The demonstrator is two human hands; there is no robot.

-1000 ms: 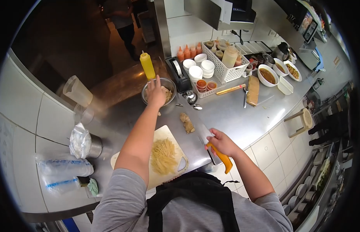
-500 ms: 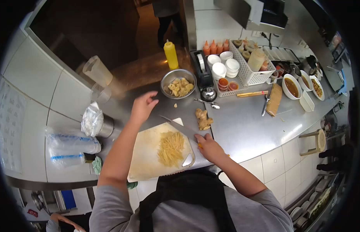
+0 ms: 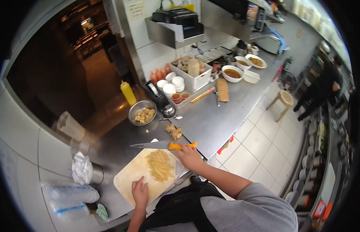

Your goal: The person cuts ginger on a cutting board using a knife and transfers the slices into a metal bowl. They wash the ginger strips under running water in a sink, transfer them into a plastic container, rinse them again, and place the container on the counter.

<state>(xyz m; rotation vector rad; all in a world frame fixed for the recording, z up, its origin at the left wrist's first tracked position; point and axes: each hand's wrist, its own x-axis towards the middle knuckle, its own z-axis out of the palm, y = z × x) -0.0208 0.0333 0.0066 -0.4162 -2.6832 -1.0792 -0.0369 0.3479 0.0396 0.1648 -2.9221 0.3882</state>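
My right hand (image 3: 190, 157) is closed on the orange handle of a kitchen knife (image 3: 153, 145), whose blade points left across the far edge of the cutting board. My left hand (image 3: 140, 192) lies on the near left part of the white cutting board (image 3: 127, 179), fingers stretched out and holding nothing. Between the hands sits a pile of thin pale yellow strips (image 3: 159, 165), which look like cut ginger. Just beyond the knife lies a knobbly ginger root (image 3: 173, 132). Farther back, a metal bowl (image 3: 134, 120) contains peeled ginger pieces.
A yellow squeeze bottle (image 3: 128, 93) stands behind the bowl. White baskets (image 3: 201, 82) hold bottles, cups and sauces. Soup bowls (image 3: 231, 74) stand farther right. Plastic-wrapped stacks (image 3: 71, 193) and a foil-topped container (image 3: 95, 174) are at left. A person (image 3: 323, 87) stands at far right.
My left hand has come down from above the counter near the bowl onto the cutting board. My right hand has lifted the knife and turned it more sideways. The view has swung right.
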